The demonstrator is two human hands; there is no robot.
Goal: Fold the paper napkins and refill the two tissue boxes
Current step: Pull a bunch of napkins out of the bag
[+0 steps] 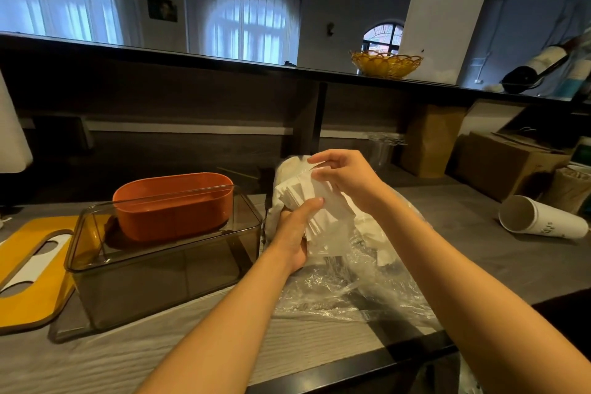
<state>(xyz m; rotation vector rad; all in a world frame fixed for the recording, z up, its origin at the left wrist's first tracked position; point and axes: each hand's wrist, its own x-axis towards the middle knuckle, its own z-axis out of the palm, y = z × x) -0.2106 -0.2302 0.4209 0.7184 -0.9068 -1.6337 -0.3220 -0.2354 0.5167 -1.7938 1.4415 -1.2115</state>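
At the centre of the frame, a stack of white paper napkins [315, 205] was held upright in the left hand [295, 233], whose grip was closed round the stack's lower part, the thumb laid across its front. Just above it, the right hand [343, 176] pinched the topmost sheets between thumb and fingertips [315, 158], a narrow grip that held only the upper edge. The stack's long axis ran roughly from lower left to upper right, from one grip to the other, so both hands were touching it.

Under and around the napkins lay a crumpled clear plastic wrapper [351, 281], spread over the desk [287, 339] toward the lower right of the frame.

To the left of the grips, just beside the left wrist, stood the smoky transparent tissue box [166, 269] with its top open; the orange tissue box [174, 205] sat behind it, seen partly through its walls, also open. Neither box appeared to hold napkins yet. The left hand was judged the nearer to both, so a sideways carry to the left would probably be called for once a fold had been made.

Farther left, a yellow lid [35, 265] with a white slot insert lay flat on the desk. At the right edge, a white paper cup [540, 217] lay on its side, well apart.
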